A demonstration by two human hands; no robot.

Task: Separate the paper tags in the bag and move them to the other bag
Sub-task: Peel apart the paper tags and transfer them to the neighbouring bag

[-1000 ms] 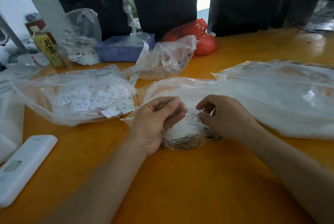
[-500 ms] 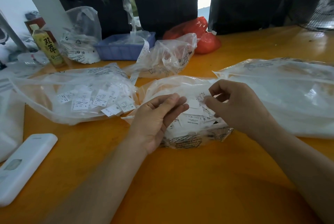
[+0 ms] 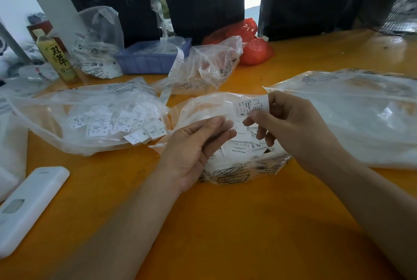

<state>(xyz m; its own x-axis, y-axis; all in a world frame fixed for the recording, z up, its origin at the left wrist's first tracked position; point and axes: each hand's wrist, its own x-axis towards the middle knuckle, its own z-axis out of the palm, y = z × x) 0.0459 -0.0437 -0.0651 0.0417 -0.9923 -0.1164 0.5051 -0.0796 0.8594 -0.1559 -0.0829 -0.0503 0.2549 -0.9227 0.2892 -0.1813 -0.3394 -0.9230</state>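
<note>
While my right hand (image 3: 291, 130) pinches a small white paper tag printed with an S (image 3: 249, 106) between thumb and forefinger, its other fingers curl loosely beneath. The tag is lifted clear above the open clear plastic bag of white tags (image 3: 239, 155) in front of me on the orange table (image 3: 225, 223). My left hand (image 3: 194, 146) rests palm-up at the bag's near-left edge, fingers nearly straight and relaxed, holding nothing; its fingertips seem to touch the bag's film, though the clear plastic makes that hard to judge.

Half a second ago my right hand was lower, fingers down among the tags in the bag; now it has come up with one tag separated from the heap. My left hand has barely shifted.

The held tag's long axis runs roughly left to right, tilted slightly upward toward my right, with its free end pointing left and its printed face turned toward me.

To my left lies the other clear plastic bag with loose white size tags (image 3: 94, 121), its mouth toward the middle bag, just beside it. A white rectangular plastic case (image 3: 29, 207) lies near my left forearm.
</note>
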